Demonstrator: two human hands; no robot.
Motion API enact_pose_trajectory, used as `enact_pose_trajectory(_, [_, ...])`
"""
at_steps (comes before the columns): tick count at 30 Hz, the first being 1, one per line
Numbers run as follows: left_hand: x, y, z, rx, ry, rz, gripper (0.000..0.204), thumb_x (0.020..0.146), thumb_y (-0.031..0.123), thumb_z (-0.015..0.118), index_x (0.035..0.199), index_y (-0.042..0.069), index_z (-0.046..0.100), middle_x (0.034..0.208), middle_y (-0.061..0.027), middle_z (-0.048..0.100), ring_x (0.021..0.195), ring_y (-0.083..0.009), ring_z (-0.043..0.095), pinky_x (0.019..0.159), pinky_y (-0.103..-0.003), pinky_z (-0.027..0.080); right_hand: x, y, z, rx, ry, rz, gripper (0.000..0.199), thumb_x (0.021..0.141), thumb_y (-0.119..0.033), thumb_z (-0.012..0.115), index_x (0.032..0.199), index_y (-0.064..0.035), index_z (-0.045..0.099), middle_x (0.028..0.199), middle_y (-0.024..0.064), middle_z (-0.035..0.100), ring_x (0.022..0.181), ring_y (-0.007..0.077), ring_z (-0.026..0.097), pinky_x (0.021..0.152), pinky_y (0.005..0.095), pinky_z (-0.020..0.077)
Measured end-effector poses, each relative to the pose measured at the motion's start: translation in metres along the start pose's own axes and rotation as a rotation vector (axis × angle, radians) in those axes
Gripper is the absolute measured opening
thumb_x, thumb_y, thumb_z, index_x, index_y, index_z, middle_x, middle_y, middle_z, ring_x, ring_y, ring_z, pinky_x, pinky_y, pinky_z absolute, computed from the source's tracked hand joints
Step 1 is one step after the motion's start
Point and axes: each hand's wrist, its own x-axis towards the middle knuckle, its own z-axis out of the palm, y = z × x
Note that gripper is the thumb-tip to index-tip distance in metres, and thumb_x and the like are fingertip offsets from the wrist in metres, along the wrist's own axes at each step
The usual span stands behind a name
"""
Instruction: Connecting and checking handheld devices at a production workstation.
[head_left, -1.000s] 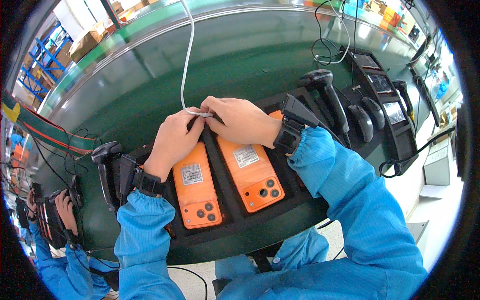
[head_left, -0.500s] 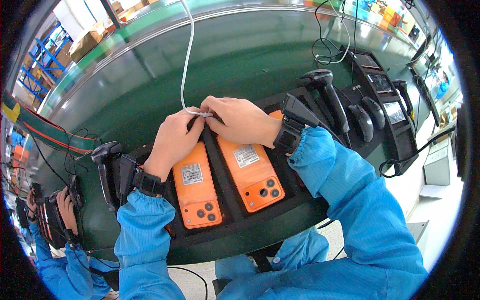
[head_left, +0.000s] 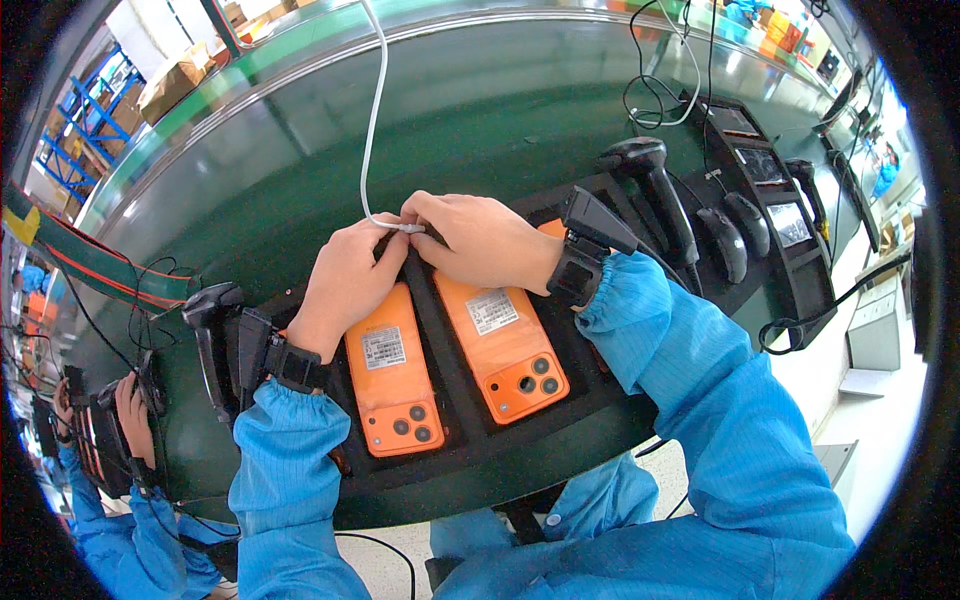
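My left hand (head_left: pixel 350 272) and my right hand (head_left: pixel 488 240) meet above the upper ends of two orange phones. Between their fingertips lies the plug end of a white cable (head_left: pixel 373 140), pinched from both sides; the very tip is hidden. The left phone (head_left: pixel 393 380) rests back up, with a white label and several round lenses toward me. Beside it, the right phone (head_left: pixel 510 348) lies the same way under my right hand. Part of another orange phone (head_left: pixel 551 229) shows behind my right wrist. All sit in a black tray (head_left: pixel 465 405).
Barcode scanners stand at the left (head_left: pixel 213 310) and right (head_left: pixel 655 180). Two dark computer mice (head_left: pixel 722 245) lie near a black rack (head_left: pixel 815 285) of small screens. A green conveyor belt (head_left: pixel 500 100) stretches behind. At far left, another person's hand (head_left: pixel 134 420) works.
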Motion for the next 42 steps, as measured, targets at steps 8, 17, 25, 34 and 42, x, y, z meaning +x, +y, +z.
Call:
enact_pose_trajectory(8, [0.0009, -0.0019, 0.0015, 0.000, 0.003, 0.016, 0.025, 0.097, 0.013, 0.057, 0.113, -0.004, 0.067, 0.105, -0.0216, 0.071, 0.097, -0.0361, 0.070, 0.085, -0.038, 0.053, 0.0002, 0.0040, 0.0030, 0.001, 0.014, -0.012, 0.023, 0.097, -0.019, 0.056, 0.112, -0.0031, 0.054, 0.103, 0.0200, 0.069, 0.101, 0.0389, 0.066, 0.086, 0.0452, 0.0528])
enact_pose_trajectory(17, [0.0011, -0.0028, 0.0028, -0.023, 0.018, 0.010, 0.024, 0.098, 0.013, 0.057, 0.112, -0.003, 0.068, 0.101, -0.0202, 0.071, 0.092, -0.0327, 0.070, 0.081, -0.036, 0.053, 0.0007, 0.0073, 0.0061, 0.001, 0.068, -0.064, 0.022, 0.095, -0.021, 0.054, 0.107, -0.0026, 0.054, 0.094, 0.0208, 0.068, 0.094, 0.0403, 0.067, 0.080, 0.0506, 0.0536])
enact_pose_trajectory(25, [0.0003, -0.0029, 0.0027, 0.001, 0.019, 0.017, 0.025, 0.098, 0.014, 0.058, 0.113, -0.003, 0.068, 0.103, -0.0211, 0.071, 0.094, -0.0346, 0.070, 0.082, -0.038, 0.053, 0.0006, 0.0068, 0.0064, 0.003, 0.074, -0.071, 0.022, 0.095, -0.021, 0.054, 0.107, -0.0029, 0.054, 0.093, 0.0207, 0.068, 0.093, 0.0402, 0.067, 0.080, 0.0505, 0.0537])
enact_pose_trajectory(34, [0.0003, -0.0034, 0.0026, -0.017, 0.017, 0.040, 0.024, 0.098, 0.013, 0.057, 0.112, -0.004, 0.068, 0.103, -0.0210, 0.071, 0.092, -0.0352, 0.069, 0.081, -0.037, 0.052, 0.0005, 0.0094, 0.0077, -0.009, 0.076, -0.076, 0.022, 0.095, -0.021, 0.054, 0.108, -0.0026, 0.054, 0.093, 0.0208, 0.068, 0.092, 0.0402, 0.067, 0.079, 0.0509, 0.0535])
enact_pose_trajectory(42, [0.0017, -0.0031, 0.0024, -0.008, 0.004, -0.002, 0.024, 0.098, 0.012, 0.056, 0.111, -0.004, 0.067, 0.102, -0.0206, 0.071, 0.092, -0.0344, 0.069, 0.081, -0.037, 0.052, 0.0017, 0.0098, 0.0078, -0.018, 0.077, -0.073, 0.023, 0.096, -0.022, 0.053, 0.108, -0.0027, 0.054, 0.095, 0.0209, 0.069, 0.094, 0.0397, 0.067, 0.080, 0.0506, 0.0540])
